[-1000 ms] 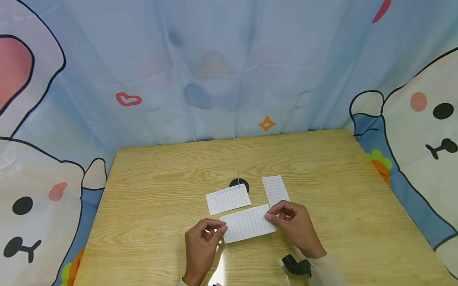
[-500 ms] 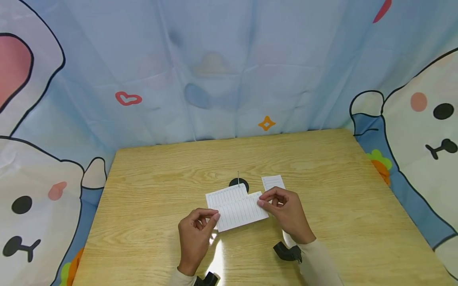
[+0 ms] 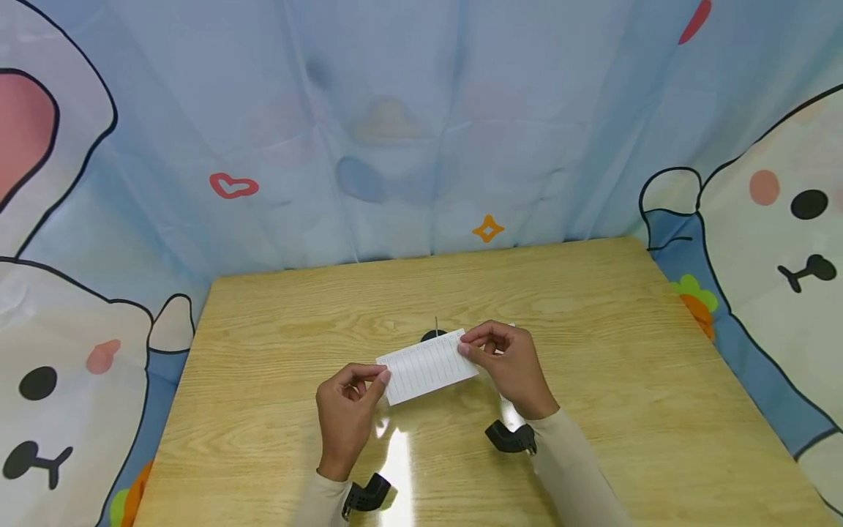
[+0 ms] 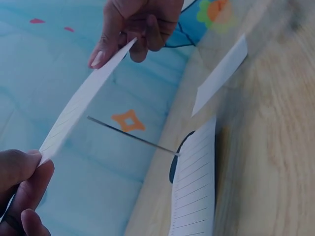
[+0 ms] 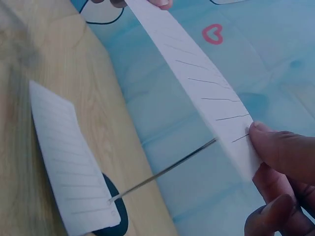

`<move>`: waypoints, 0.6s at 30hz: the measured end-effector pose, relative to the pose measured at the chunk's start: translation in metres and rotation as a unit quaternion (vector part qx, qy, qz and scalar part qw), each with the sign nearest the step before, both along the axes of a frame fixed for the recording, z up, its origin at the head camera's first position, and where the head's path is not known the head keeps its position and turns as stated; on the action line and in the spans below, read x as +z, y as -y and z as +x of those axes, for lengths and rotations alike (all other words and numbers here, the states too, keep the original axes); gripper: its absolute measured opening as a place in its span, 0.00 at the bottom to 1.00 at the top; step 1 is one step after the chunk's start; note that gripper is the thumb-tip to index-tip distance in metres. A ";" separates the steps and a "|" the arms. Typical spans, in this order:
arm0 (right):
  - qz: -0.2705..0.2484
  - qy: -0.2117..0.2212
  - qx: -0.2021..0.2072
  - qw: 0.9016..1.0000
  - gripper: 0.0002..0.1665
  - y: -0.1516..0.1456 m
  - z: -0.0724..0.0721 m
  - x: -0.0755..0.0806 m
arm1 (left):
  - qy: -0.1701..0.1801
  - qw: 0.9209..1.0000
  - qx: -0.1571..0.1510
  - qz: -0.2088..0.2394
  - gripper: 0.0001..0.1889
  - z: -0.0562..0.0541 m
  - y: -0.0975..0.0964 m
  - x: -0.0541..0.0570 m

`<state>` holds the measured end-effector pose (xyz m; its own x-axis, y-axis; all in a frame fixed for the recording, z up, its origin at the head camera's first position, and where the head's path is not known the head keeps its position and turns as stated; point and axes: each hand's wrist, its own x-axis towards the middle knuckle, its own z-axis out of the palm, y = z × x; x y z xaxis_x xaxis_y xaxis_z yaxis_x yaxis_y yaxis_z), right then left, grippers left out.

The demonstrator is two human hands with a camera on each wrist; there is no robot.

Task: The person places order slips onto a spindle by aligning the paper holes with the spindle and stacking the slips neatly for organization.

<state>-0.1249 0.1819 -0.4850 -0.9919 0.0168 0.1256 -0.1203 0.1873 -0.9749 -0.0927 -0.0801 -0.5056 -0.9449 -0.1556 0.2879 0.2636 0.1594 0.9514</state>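
Note:
My left hand (image 3: 345, 417) and right hand (image 3: 514, 366) pinch opposite ends of a white lined card (image 3: 428, 369), raised and tilted over the table. Behind it in the head view rises the thin metal rod of a bill spike (image 3: 436, 326). A second lined card (image 4: 194, 182) sits low on that spike, pierced near one end, over the round black base (image 5: 121, 211). In the right wrist view, the spike's tip shows right at the edge of the held card. A third card (image 4: 221, 73) lies on the tabletop, mostly hidden by my right hand in the head view.
The wooden table (image 3: 276, 329) meets a blue patterned curtain (image 3: 395, 146) at its back edge. Black cameras (image 3: 369, 492) are strapped at both wrists. Light glares off the tabletop between my forearms.
Both hands have carried the held card away from me and leftward, up to the spike. It now covers the pierced card in the head view, and my right hand hides the loose one.

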 end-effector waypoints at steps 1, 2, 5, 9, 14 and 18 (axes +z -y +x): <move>-0.004 0.000 0.000 1.000 0.06 0.001 -0.002 0.001 | -0.002 1.000 0.001 0.001 0.04 -0.002 0.001 0.000; -0.006 -0.001 0.000 1.000 0.06 0.003 -0.005 0.002 | -0.004 1.000 0.002 0.001 0.04 -0.004 0.002 0.000; -0.010 -0.001 0.001 1.000 0.06 0.006 -0.010 0.005 | -0.006 1.000 0.005 0.000 0.04 -0.008 0.004 0.001; -0.014 0.002 0.001 1.000 0.06 0.010 -0.017 0.008 | -0.013 1.000 0.006 -0.003 0.02 -0.014 0.007 0.003; -0.023 -0.004 0.005 1.000 0.06 0.016 -0.024 0.009 | -0.016 1.000 0.000 -0.001 0.03 -0.024 0.012 0.003; -0.024 -0.010 0.001 1.000 0.07 0.020 -0.030 0.007 | -0.009 1.000 -0.005 -0.001 0.03 -0.032 0.016 0.003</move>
